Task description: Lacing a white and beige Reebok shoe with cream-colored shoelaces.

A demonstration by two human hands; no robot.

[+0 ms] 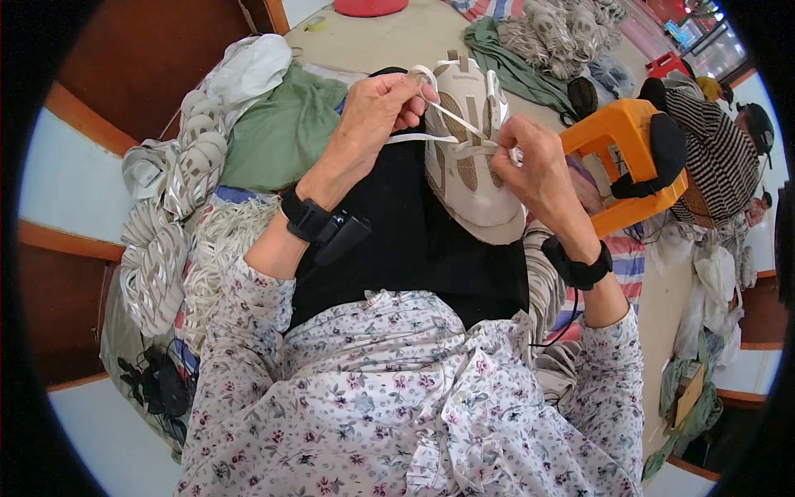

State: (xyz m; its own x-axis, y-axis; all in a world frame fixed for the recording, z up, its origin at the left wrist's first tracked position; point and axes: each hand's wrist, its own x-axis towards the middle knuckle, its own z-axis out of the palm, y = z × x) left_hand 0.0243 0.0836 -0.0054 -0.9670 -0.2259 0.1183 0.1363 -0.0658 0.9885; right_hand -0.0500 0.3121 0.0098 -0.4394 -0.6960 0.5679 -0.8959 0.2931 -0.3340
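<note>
Head view. One beige shoe (472, 157) rests on the person's black-clad lap (397, 240), its long axis running from the toe, nearest the body, to the heel tab, farthest from it, with the laced upper turned toward the camera. The left hand (377, 112) is closed in a pinch on one end of the white lace (451, 116) at the upper left of the shoe, near the collar; the lace runs taut from this hand, down and to the right across the eyelet rows. The right hand (538, 161) is closed on the other part of the same lace at the right edge of the shoe, just beside the mid eyelets and touching the upper. The shoe thus lies between the two hands: to the right of the left hand and to the left of the right hand, which is the nearer to the eyelets. Each wrist carries one black band; the left one bears a small black device (335, 232).

Counts: one shoe in hand, one lace, two hands. A heap of similar pale shoes (170, 207), too many and too overlapped to count, lies at the person's left, next to a green cloth (277, 132). A second heap (563, 29) lies farther off on the floor. One orange plastic stool (625, 161) stands just right of the right hand, and beyond it sits another person in a striped top (716, 153).
</note>
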